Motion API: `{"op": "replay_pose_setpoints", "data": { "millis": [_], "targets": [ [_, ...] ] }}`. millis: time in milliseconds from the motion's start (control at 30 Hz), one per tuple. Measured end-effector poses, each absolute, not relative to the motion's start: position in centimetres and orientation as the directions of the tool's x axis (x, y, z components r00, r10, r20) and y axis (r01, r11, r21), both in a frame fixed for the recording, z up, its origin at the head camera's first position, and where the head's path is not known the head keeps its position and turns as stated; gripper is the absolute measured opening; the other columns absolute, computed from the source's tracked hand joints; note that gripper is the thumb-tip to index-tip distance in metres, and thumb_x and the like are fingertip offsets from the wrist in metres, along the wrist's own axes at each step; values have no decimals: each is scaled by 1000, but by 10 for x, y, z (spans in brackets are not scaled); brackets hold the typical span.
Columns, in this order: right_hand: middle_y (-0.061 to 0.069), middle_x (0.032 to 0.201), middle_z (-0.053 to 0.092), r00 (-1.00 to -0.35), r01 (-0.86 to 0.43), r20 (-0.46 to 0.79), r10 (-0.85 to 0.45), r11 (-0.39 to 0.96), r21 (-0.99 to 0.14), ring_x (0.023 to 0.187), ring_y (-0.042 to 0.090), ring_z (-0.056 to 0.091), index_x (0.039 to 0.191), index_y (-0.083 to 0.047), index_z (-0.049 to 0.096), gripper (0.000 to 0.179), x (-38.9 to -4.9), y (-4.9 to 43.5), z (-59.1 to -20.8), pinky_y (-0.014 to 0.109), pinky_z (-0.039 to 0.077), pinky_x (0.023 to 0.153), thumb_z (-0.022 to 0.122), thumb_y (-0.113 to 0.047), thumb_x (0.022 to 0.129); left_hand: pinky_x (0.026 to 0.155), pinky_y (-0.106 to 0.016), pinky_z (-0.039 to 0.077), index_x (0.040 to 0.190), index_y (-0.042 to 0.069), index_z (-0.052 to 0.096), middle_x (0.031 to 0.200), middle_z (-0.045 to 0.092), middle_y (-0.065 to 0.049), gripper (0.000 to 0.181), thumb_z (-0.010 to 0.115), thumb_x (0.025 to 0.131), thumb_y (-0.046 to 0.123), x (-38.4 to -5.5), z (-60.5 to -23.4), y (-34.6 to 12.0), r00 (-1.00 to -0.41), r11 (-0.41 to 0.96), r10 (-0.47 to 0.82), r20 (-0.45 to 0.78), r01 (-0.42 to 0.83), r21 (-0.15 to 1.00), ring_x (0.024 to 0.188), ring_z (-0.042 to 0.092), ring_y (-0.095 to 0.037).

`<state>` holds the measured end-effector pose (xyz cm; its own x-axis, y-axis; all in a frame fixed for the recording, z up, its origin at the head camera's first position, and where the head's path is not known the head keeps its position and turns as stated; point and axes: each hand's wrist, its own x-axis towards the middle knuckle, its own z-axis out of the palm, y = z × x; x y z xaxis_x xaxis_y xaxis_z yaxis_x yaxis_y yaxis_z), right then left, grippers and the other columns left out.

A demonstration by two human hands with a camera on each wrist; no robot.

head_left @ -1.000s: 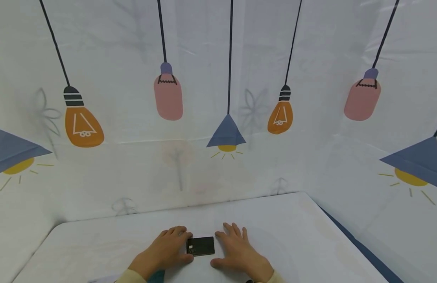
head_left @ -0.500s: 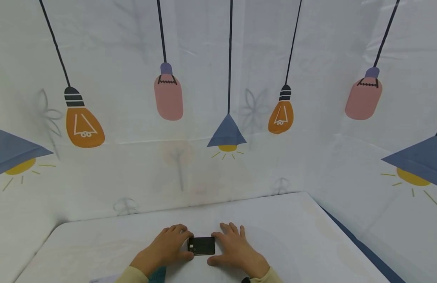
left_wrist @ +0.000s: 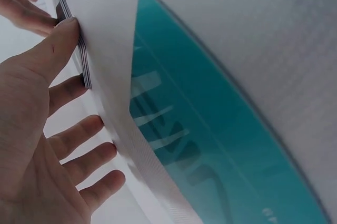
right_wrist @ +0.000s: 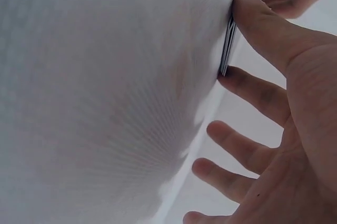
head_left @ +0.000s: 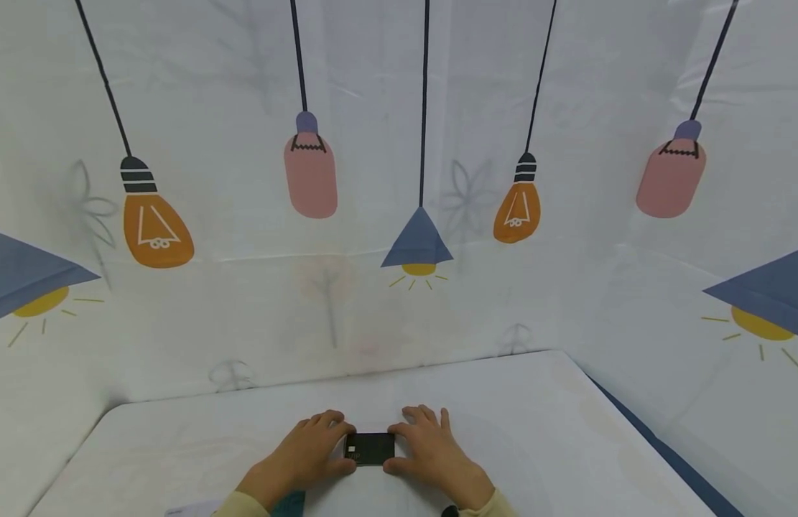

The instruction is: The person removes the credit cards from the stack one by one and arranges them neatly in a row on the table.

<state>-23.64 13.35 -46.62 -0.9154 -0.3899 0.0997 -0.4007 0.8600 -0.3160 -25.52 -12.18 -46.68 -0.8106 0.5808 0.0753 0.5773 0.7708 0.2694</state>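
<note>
A small stack of black plastic cards (head_left: 370,449), the top one with a pale chip mark, lies flat on the white table between both hands. My left hand (head_left: 306,454) pinches its left end, thumb at the near corner and index finger at the far corner. My right hand (head_left: 435,457) holds the right end the same way, its other fingers spread. Seen edge-on in the left wrist view, the stack (left_wrist: 85,66) shows several thin layers. In the right wrist view its edge (right_wrist: 228,45) runs between thumb and index fingertip.
A teal card (left_wrist: 179,124) lies on the table beside my left wrist, partly hidden by the forearm in the head view. A pale flat item (head_left: 193,510) shows at the bottom edge. Behind the table (head_left: 515,424) hangs a white curtain (head_left: 263,309) printed with lamps.
My right hand has come slightly left, and its thumb has moved up to the near corner of the cards. The stack's edges look more even. My left hand has barely moved.
</note>
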Motion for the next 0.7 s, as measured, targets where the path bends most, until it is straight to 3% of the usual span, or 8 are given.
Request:
{"op": "replay_pose_setpoints", "data": {
  "millis": [700],
  "targets": [
    [12, 143, 53, -906, -423, 144, -398, 854, -301, 135, 38, 44, 122, -21, 71, 55, -239, 134, -471, 78, 26, 105, 79, -55, 80, 103, -57, 44, 130, 17, 63, 136, 57, -8, 55, 64, 93, 58, -255, -465, -126, -776, 761, 622, 105, 630, 155, 128, 51, -32]
  ]
}}
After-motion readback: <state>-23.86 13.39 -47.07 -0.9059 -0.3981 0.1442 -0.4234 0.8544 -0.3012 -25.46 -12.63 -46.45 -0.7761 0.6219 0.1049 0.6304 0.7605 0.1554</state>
